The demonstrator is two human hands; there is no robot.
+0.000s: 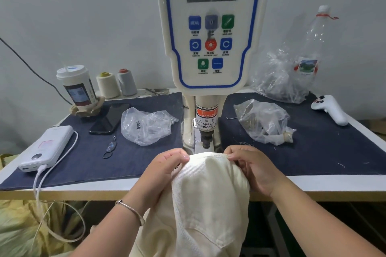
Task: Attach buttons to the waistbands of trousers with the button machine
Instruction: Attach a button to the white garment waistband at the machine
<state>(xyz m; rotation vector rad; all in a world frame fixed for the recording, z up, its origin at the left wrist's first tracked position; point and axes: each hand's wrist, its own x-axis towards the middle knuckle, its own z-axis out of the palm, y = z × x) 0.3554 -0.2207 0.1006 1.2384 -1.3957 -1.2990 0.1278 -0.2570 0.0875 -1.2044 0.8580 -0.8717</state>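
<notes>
— Cream twill trousers: where are they held?
— At the desk's front edge, directly below the button machine. The waistband is lifted up just in front of the machine's punch head, w/ the rest of the cloth draped down off the desk.
— Hands?
— Left hand is curled on the waistband's left end, cloth pinched betw. thumb & fingers. Right hand is gripped on the right end the same way. The band is stretched betw. the two. A bangle is worn on the left wrist.
— Whether the cloth touches the punch?
— Can't be told; the gap is hidden by the fabric.
— Desk contents?
— Dark denim mat is laid across the top. Left side: power bank w/ cable plugged in, phone, clear bag, lidded cup, two thread cones. Right side: two more clear bags, plastic bottle, white controller.
</notes>
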